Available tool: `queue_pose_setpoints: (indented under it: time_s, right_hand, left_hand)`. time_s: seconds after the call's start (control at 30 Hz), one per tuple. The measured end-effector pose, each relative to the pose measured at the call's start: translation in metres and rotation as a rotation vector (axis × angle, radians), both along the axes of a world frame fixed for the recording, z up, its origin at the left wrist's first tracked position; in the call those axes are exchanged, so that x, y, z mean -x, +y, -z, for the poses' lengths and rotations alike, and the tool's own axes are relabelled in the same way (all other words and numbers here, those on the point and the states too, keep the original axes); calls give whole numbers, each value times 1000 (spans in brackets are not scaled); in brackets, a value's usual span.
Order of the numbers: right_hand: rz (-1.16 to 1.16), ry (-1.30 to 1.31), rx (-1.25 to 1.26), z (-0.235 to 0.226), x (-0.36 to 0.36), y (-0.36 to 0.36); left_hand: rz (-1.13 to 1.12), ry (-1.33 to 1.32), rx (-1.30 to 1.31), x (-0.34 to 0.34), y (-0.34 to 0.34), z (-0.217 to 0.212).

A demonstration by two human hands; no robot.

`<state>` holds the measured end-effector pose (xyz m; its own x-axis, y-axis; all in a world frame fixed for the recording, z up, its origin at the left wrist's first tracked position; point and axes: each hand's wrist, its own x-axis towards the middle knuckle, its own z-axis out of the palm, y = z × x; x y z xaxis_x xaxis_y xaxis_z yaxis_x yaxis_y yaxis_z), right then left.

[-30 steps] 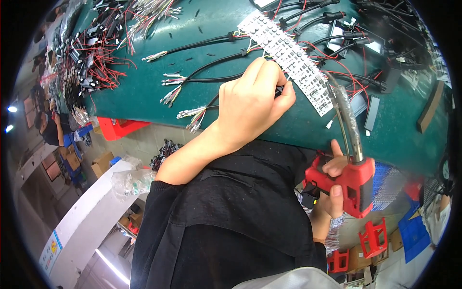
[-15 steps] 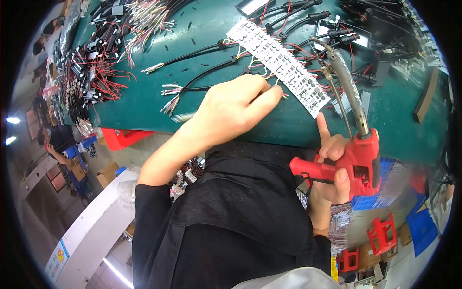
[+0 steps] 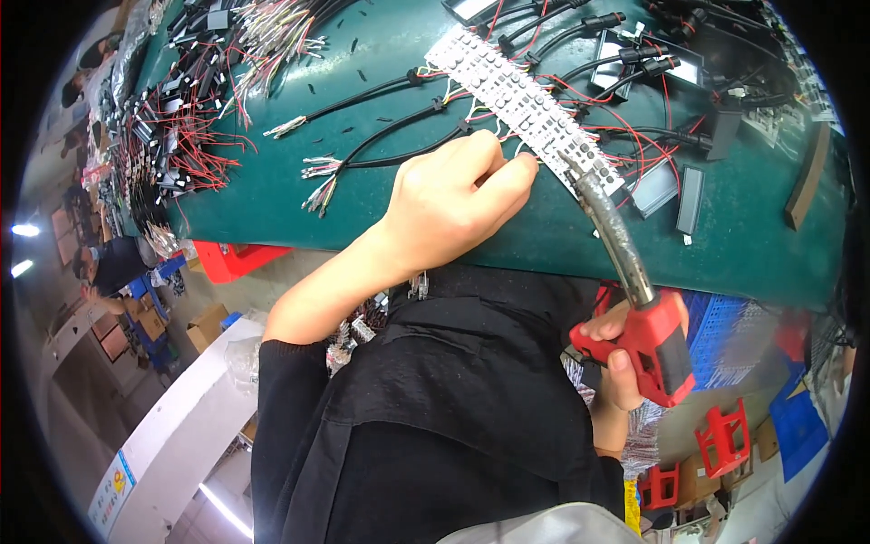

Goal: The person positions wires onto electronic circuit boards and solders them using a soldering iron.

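Observation:
A long white circuit board panel [image 3: 512,95] with rows of small dark parts lies slantwise on the green table. Closed in a pinch at its near edge is my left hand [image 3: 458,199]; a thin wire seems to run between its fingertips, mostly hidden. My right hand [image 3: 621,367] grips a red soldering gun [image 3: 660,349] by the handle. Its long metal barrel points up and left, the tip over the panel's lower right end. Black cables [image 3: 390,127] with stripped thin wires lie left of the panel, some joined along its edge.
Piles of black parts with red wires [image 3: 186,122] and bundled wire ends [image 3: 272,41] cover the table's left side. Right of the panel lie black connector cables [image 3: 634,59], grey metal housings [image 3: 689,201] and a brown bar [image 3: 805,177]. Red stools [image 3: 723,440] stand below.
The soldering gun has swung left and its tip has come over the panel's lower right end. My right index finger no longer points at the panel. The left hand has barely moved.

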<state>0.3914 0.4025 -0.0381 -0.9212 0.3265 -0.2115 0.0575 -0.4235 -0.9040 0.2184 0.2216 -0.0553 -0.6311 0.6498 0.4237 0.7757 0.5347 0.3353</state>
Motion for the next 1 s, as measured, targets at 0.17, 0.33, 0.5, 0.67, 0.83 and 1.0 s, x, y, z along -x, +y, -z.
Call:
queue_pose_setpoints:
  time_s: [0.17, 0.33, 0.5, 0.67, 0.83, 1.0]
  right_hand:
    - [-20, -70, -135, 8, -15, -3]
    - [-19, -76, -229, 13, -15, -4]
    - [-38, -63, -259, 15, -13, -3]
    - [-93, -44, -381, 19, -13, -2]
    - [-106, 33, -459, 19, -6, 2]
    - [-34, 33, -391, 16, -11, -2]
  left_hand:
    - [-29, 18, -28, 0, -1, 6]
    - [-32, -44, -36, 2, 1, 1]
    - [-48, -88, -51, 3, 3, -1]
    - [-49, -106, -52, 4, 6, -4]
    - [-69, -140, -40, 4, 10, -8]
    - [-78, -162, -41, 4, 11, -10]
